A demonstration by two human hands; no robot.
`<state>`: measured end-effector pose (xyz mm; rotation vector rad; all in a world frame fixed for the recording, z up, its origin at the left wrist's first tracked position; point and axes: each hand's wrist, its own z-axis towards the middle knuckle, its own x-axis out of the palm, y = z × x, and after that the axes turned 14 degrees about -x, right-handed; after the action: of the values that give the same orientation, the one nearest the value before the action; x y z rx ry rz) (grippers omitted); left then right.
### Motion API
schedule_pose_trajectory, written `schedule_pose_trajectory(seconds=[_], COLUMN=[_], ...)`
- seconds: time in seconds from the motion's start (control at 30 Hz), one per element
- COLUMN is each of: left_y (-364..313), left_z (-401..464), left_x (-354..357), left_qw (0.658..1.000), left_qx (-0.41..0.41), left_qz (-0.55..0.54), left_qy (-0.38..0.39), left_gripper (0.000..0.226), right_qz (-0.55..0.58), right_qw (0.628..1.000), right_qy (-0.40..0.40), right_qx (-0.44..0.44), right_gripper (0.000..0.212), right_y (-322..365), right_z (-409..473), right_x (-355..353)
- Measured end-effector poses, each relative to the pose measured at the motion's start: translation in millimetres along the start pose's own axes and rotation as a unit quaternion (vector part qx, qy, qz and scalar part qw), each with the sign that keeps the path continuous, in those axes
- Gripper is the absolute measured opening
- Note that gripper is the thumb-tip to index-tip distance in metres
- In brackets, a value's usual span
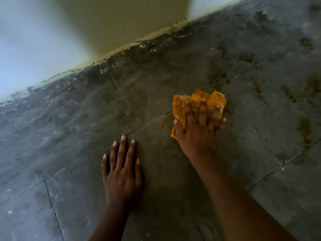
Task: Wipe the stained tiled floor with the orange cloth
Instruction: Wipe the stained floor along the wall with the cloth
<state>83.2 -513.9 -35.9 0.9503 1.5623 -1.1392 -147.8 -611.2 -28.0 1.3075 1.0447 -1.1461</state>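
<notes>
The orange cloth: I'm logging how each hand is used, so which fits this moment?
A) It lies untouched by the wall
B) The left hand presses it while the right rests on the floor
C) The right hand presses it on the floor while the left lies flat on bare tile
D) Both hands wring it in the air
C: the right hand spreads its fingers over the orange cloth, and the left hand lies flat on the tiled floor.

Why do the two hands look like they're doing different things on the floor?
The right hand presses down on the orange cloth, while the left hand lies flat on the bare tiled floor with nothing under it. The right hand reaches farther ahead, close to the brown stains; the left hand sits nearer the person, on a plainer grey tile. Both hands have their fingers stretched out, palms down.
</notes>
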Motion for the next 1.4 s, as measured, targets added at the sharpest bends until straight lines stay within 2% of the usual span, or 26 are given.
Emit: schedule_pose_trajectory(seconds=[0.13,0.2,0.27,0.33,0.4,0.43,0.5,0.57,0.6,0.63,0.7,0.77,0.83,0.87,0.93,1.03,1.1,1.17,1.27,1.33,1.4], left_y=[6.4,7.6,8.4,6.3,4.8,5.7,8.1,10.3,8.4,8.5,4.2,-7.6,-19.8,-24.3,-33.5,-34.5,-31.4,-32.9,-35.0,-32.8,-33.3], left_z=[-3.6,-1.7,-0.3,0.6,3.3,1.4,3.4,12.3,19.6,28.0,52.0,81.0,109.9,120.8,132.3,130.7,132.0,134.9,132.5,133.6,134.5], left_x=[-1.0,-0.5,2.6,5.3,5.1,4.8,-0.4,-8.1,-11.9,-13.8,-15.5,-18.6,-19.9,-18.1,-12.4,-6.8,-8.6,-8.9,-7.7,-6.5,-5.7], left_qw=[0.999,0.997,0.994,0.995,0.997,0.998,0.999,0.999,1.000,1.000,0.999,0.998,0.998,0.999,0.997,0.995,0.994,0.993,0.994,0.994,0.994], left_qx=[-0.001,0.001,-0.001,0.005,0.001,0.003,0.013,0.016,0.009,-0.001,-0.022,-0.019,-0.016,-0.018,-0.031,-0.037,-0.038,-0.048,-0.049,-0.050,-0.055], left_qz=[-0.051,-0.079,-0.092,-0.083,-0.068,-0.050,-0.018,-0.004,-0.007,-0.011,-0.025,-0.040,-0.043,-0.038,-0.049,-0.074,-0.083,-0.083,-0.078,-0.078,-0.072], left_qy=[-0.010,-0.019,-0.052,-0.055,-0.048,-0.048,-0.039,-0.032,-0.025,-0.018,-0.022,-0.036,-0.034,-0.033,-0.045,-0.061,-0.063,-0.063,-0.059,-0.061,-0.061], left_gripper=[0.062,0.062,0.060,0.060,0.061,0.063,0.064,0.064,0.065,0.066,0.069,0.067,0.060,0.058,0.059,0.062,0.060,0.058,0.059,0.059,0.059], right_qz=[-0.030,-0.048,-0.024,0.045,0.086,0.080,0.053,0.017,0.000,-0.012,-0.015,0.029,0.057,0.053,0.021,-0.015,-0.044,-0.064,-0.027,0.026,0.037], right_qw=[0.986,0.980,0.989,0.999,0.995,0.996,0.989,0.963,0.954,0.955,0.978,0.994,0.995,0.995,0.990,0.944,0.920,0.933,0.987,0.996,0.995], right_qy=[0.020,0.021,0.003,-0.012,0.017,0.024,0.033,0.056,0.075,0.092,0.097,0.089,0.081,0.078,0.066,0.061,0.066,0.074,0.068,0.083,0.085], right_qx=[-0.163,-0.190,-0.144,-0.016,0.042,0.009,-0.133,-0.265,-0.291,-0.281,-0.184,-0.064,-0.019,-0.033,-0.125,-0.324,-0.383,-0.346,-0.142,-0.020,-0.020], right_gripper=[0.068,0.067,0.065,0.065,0.066,0.066,0.066,0.068,0.069,0.070,0.067,0.064,0.066,0.067,0.066,0.066,0.067,0.066,0.063,0.064,0.065], right_y=[-2.3,-14.0,-11.5,9.5,43.2,56.4,62.2,41.7,25.5,10.7,-7.9,-1.4,25.6,39.7,50.1,20.8,-11.7,-36.6,-26.5,16.9,64.0], right_z=[-50.1,-62.2,-42.3,-14.3,7.7,8.9,-2.0,-17.6,-19.0,-18.0,5.1,40.4,73.1,82.2,89.5,88.0,89.3,100.6,148.3,189.3,211.7], right_x=[1.4,-1.4,-1.0,3.4,6.4,8.5,8.0,2.8,-0.5,-2.2,-8.4,-12.9,-9.2,-4.6,4.9,5.2,-1.2,-7.2,-10.1,-6.9,-1.2])
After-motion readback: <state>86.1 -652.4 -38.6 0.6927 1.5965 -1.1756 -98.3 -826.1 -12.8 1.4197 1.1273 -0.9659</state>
